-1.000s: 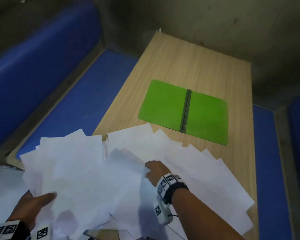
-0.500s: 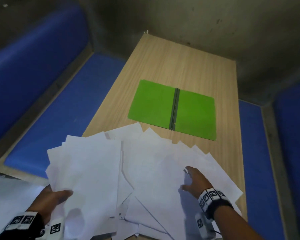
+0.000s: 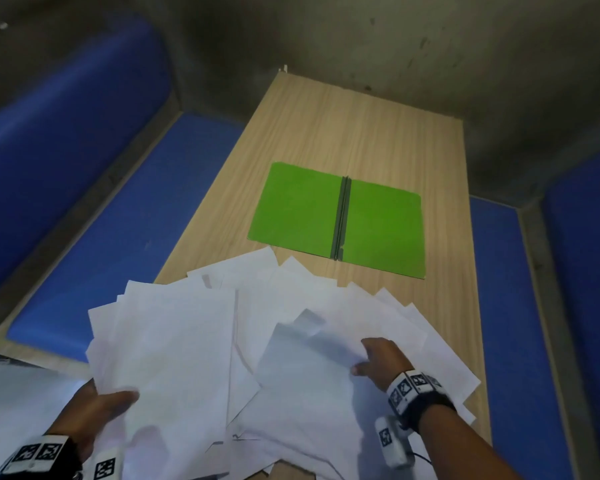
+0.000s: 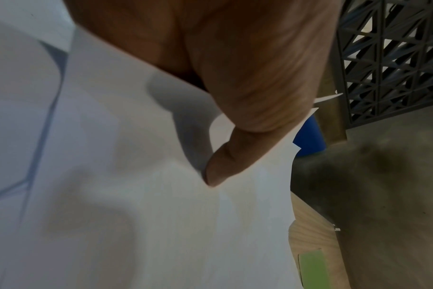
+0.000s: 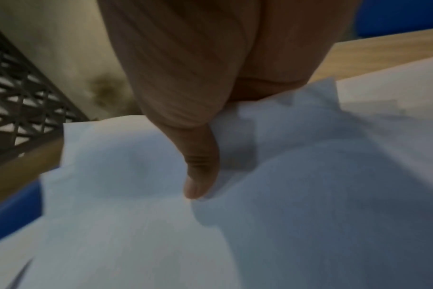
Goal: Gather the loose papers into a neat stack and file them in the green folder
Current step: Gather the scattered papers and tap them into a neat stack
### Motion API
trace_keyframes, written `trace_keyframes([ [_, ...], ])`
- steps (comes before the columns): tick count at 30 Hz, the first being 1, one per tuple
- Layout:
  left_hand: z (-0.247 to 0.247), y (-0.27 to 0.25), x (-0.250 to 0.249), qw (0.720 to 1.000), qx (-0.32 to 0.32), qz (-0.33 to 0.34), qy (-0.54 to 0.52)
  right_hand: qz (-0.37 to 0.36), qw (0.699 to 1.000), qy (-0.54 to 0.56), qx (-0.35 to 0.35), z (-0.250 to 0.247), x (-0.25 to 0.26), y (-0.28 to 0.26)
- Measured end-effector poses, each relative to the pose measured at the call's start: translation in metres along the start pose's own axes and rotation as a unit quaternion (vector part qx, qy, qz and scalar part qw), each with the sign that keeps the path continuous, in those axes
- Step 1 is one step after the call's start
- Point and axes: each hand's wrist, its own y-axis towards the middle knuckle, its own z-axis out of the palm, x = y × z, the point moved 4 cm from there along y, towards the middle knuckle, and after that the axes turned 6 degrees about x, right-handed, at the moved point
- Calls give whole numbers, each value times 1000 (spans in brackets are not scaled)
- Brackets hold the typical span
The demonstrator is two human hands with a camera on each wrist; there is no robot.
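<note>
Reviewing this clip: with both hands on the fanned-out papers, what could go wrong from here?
1. The left hand grips papers that overhang the table edge above the blue bench; some may slide off.
2. The right hand pinches a sheet that already bows upward; pulling it inward may crease it.
3. The green folder lies open beyond the pile; pushed sheets could shift it.

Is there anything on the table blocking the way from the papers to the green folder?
Nothing visible does. Only bare wooden table lies between the loose papers and the open green folder. The left hand and right hand both grip sheets.
</note>
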Motion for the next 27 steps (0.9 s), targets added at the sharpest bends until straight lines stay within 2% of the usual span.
trace_keyframes([
  [2,-6,2,3,1000,-11,1,-7,2,995,91,-34,-15,-13,-5],
  [4,-10,2,5,1000,-17,1,-17,5,974,216,-68,-26,-21,-10],
  [6,-13,5,8,1000,-19,-2,-15,18,954,288,-79,-29,-20,-15],
  [9,-7,4,5,1000,-18,-4,-4,58,941,330,-41,-12,-4,-12],
  [11,-4,4,4,1000,-18,1,7,103,913,393,-24,9,9,-4],
  [13,2,4,3,1000,-16,7,23,146,883,444,-39,31,21,7],
  [17,11,7,5,998,-27,23,57,175,861,473,-63,57,51,20],
  [21,14,8,9,997,-20,20,69,168,872,456,-56,66,70,26],
  [24,10,11,12,998,-13,12,67,101,897,421,-92,50,76,20],
  [27,4,12,12,999,-20,7,49,23,894,428,-133,15,68,4],
])
